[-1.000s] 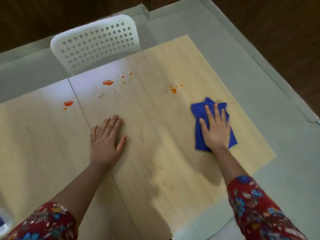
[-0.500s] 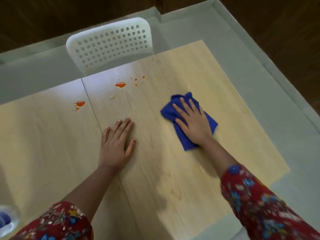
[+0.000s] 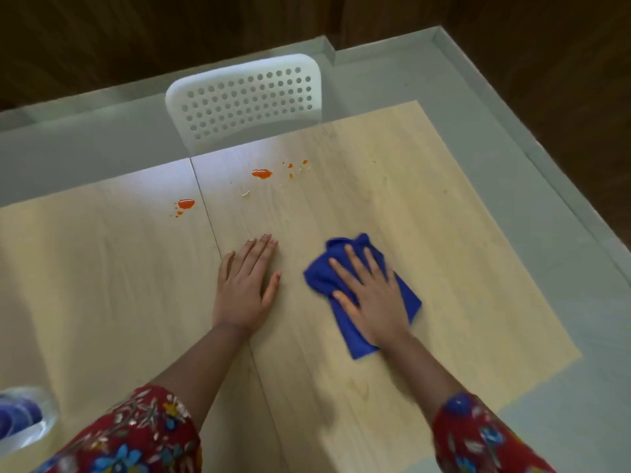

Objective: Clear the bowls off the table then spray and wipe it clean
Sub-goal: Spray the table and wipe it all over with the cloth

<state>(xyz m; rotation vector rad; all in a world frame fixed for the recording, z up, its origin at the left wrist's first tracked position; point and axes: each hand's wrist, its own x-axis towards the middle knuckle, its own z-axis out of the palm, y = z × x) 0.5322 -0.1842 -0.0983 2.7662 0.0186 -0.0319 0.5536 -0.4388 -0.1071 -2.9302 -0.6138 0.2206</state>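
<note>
— What lies on the wooden table (image 3: 426, 206)?
— A white chair (image 3: 246, 100) stands at its far edge. The left hand (image 3: 247, 288) rests flat on the wood, fingers straight, holding nothing.
— And the right hand (image 3: 372, 302)?
— Flat too, fingers spread, pressing the blue cloth (image 3: 355, 344) onto the tabletop. Orange spills (image 3: 261, 173) sit nearer the chair.

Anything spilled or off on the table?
Yes: orange-red blobs lie unwiped, one near the white chair, another left of the table seam, plus specks. The blue cloth under the right hand lies short of them.
</note>
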